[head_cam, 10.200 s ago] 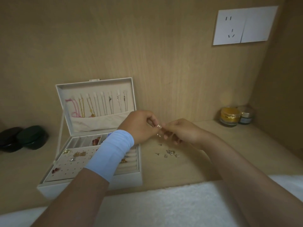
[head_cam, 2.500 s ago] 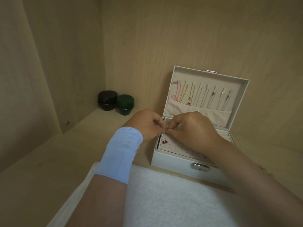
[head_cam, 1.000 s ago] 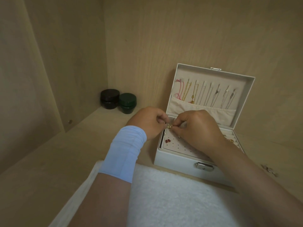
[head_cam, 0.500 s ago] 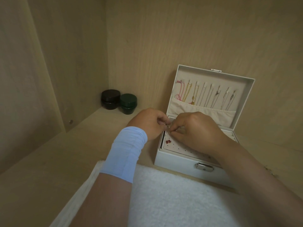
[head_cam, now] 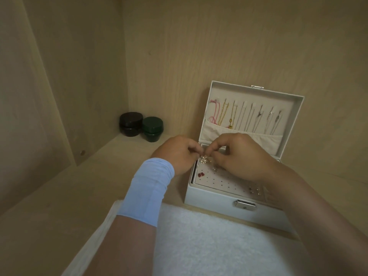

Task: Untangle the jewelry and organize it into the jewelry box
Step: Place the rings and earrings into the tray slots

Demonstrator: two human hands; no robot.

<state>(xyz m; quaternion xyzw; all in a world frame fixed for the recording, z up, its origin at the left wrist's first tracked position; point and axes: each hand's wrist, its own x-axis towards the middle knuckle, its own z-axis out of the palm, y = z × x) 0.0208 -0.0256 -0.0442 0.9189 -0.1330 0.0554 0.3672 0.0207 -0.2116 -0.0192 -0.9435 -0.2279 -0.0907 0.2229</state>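
- I saw a black jar [head_cam: 131,124] and a green jar [head_cam: 153,128], lids on, touching at the bench's back-left corner.
- The left hand [head_cam: 177,154] and the right hand [head_cam: 241,156] pinched a pearl cluster [head_cam: 204,159] between narrow fingers, over the tray's back-left corner.
- The open jewelry box [head_cam: 219,198] held red studs [head_cam: 201,174] on that tray and necklaces [head_cam: 249,118] in its lid; the right hand hid the tray's middle.
- A white towel [head_cam: 209,246] lay in front of the box.

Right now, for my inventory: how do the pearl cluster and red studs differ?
The pearl cluster is whitish; the red studs are dark red. The left hand and right hand pinch the pearl cluster; the red studs lie untouched on the perforated panel. Both are at its left end.
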